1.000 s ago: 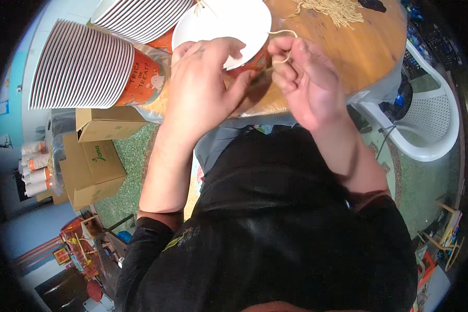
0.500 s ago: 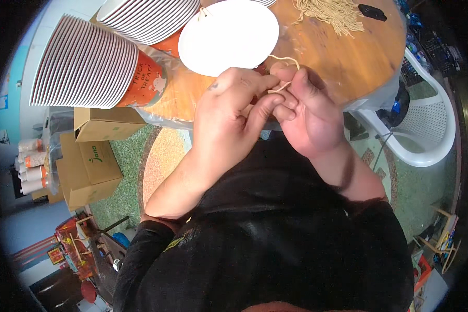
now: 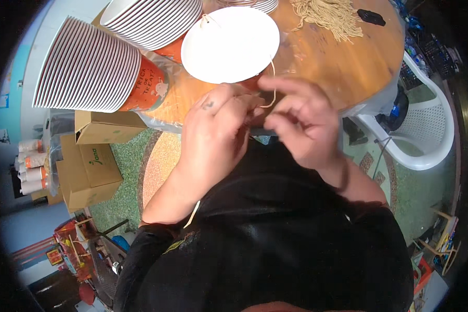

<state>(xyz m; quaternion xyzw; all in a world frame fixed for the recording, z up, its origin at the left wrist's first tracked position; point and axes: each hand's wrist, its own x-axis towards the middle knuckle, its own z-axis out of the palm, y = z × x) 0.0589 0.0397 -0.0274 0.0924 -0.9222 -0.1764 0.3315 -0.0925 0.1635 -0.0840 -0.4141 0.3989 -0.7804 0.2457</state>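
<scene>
An orange paper bucket [image 3: 229, 47] turns its white round mouth up in front of me. A pale cord [image 3: 274, 86] comes off its right rim, and a knotted cord end [image 3: 206, 20] shows at its upper left rim. My left hand [image 3: 218, 119] is closed, pinching the cord between thumb and fingers. Close beside it, my right hand [image 3: 307, 119] is open, its fingers apart and slightly blurred, with nothing visible in them. A loose piece of cord [image 3: 192, 214] shows below my left forearm, against my black clothing.
Nested orange-and-white paper buckets [image 3: 88, 65] lie at the left, with another stack [image 3: 151, 23] behind. A bundle of pale cords [image 3: 327, 18] and a black object [image 3: 372, 17] rest on the wooden table [image 3: 317, 62]. Cardboard boxes [image 3: 91, 166] stand left; a white plastic chair [image 3: 431, 151] stands right.
My right hand has come off the cord and spread its fingers. My left hand has shifted slightly left and down, still gripping the cord. The loose cord below my left forearm has come into view.
</scene>
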